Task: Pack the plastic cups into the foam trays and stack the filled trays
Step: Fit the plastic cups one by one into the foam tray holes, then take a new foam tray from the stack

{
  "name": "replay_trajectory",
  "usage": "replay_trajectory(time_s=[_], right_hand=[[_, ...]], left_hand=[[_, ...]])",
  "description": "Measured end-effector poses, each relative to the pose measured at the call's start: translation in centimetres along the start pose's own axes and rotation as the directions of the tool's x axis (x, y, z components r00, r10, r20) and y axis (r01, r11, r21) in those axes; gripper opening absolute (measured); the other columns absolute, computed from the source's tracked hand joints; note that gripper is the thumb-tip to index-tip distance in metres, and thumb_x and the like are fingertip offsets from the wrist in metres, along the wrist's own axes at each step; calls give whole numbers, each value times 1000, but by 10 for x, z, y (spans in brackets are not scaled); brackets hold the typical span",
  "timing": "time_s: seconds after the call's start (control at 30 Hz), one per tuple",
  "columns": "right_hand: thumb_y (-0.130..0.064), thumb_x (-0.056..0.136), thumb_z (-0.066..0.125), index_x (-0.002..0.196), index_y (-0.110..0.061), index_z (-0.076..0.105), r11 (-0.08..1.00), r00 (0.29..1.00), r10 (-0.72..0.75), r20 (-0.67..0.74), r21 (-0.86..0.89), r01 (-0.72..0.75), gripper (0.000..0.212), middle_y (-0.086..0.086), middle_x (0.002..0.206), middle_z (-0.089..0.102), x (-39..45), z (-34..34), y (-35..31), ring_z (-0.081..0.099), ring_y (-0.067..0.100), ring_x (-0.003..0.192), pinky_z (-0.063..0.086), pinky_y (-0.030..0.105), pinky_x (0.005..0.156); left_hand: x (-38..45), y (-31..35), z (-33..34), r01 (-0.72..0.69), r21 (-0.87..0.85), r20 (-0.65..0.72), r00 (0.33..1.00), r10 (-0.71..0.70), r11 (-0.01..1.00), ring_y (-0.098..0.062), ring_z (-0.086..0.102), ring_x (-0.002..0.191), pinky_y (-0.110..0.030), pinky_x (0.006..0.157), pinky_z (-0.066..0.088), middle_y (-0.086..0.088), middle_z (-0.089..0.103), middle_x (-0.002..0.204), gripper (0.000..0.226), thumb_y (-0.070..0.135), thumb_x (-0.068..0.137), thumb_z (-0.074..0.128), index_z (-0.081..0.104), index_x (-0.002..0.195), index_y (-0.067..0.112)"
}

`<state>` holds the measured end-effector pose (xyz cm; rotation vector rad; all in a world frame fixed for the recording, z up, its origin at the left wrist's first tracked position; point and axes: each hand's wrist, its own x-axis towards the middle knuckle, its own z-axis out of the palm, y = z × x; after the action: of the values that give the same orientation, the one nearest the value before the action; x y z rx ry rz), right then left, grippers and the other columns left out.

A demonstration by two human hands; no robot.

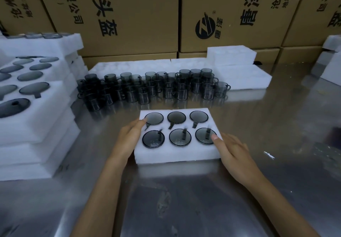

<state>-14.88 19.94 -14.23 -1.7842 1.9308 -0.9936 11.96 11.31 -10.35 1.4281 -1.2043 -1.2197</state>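
Cardboard boxes (140, 15) read "头盔", "有限公司" (printed sideways).

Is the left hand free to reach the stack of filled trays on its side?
Probably not yet: the left hand grips the full tray, as does the right hand. The table toward the stack looks bare.

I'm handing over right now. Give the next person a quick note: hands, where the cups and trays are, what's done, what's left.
Left hand and right hand grip the two ends of the front foam tray, thumbs on top.
All six pockets hold cups.
Filled trays are stacked at left.
Loose cups stand in rows behind, empty trays beyond them.
Left: move this tray onto the stack, then fill more.
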Motion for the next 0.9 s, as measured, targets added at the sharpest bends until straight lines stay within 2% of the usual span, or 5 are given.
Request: replay_trajectory(time_s=[0.33, 0.53, 0.63, 0.77, 0.9], right_hand=[[-66, 96, 39, 76, -49, 62, 978, 997, 73, 30, 192, -77, 35, -27, 85, 65, -5, -14, -15, 57, -5, 95, 38, 29, 92], [-47, 90, 63, 128, -34, 66, 633, 976, 144, 162, 743, -217, 40, -7, 127, 69, 1, -21, -26, 66, 12, 116, 52, 37, 93], [-49, 79, 75, 122, -24, 70, 425, 918, 158, 364, 814, -396, 50, 9, 119, 72, 6, -17, -39, 72, 27, 96, 59, 40, 63], [-40, 76, 75, 108, -22, 77, 217, 898, 89, 432, 871, -440, 37, 9, 110, 72, 13, -4, -53, 71, 25, 80, 56, 34, 52], [-37, 79, 67, 96, -23, 80, 127, 916, 92, 390, 908, -400, 26, 7, 103, 72, 28, 7, -83, 69, 22, 75, 51, 30, 51]], left_hand=[[6, -4, 0, -69, -356, 297, 937, 183, 932, -17, 67, 114, -37, 82, 59, 14, 64, 132, 65, 29, 86, 71, 45, 138, 56], [10, -6, -11, -13, -451, 380, 902, 205, 892, -26, 66, 117, -44, 84, 58, 3, 65, 133, 67, 24, 84, 77, 49, 139, 50], [12, -9, -14, 12, -496, 367, 909, 197, 868, -27, 65, 118, -48, 92, 55, 0, 63, 136, 62, 33, 84, 76, 50, 139, 48], [10, -6, -15, 49, -691, 325, 912, 249, 721, -18, 71, 105, -33, 76, 58, 0, 73, 118, 33, 53, 95, 54, 73, 116, 37], [24, -18, -11, -75, -739, 149, 951, 271, 669, -30, 70, 90, -41, 63, 58, -14, 71, 111, 33, 31, 102, 47, 67, 121, 14]])
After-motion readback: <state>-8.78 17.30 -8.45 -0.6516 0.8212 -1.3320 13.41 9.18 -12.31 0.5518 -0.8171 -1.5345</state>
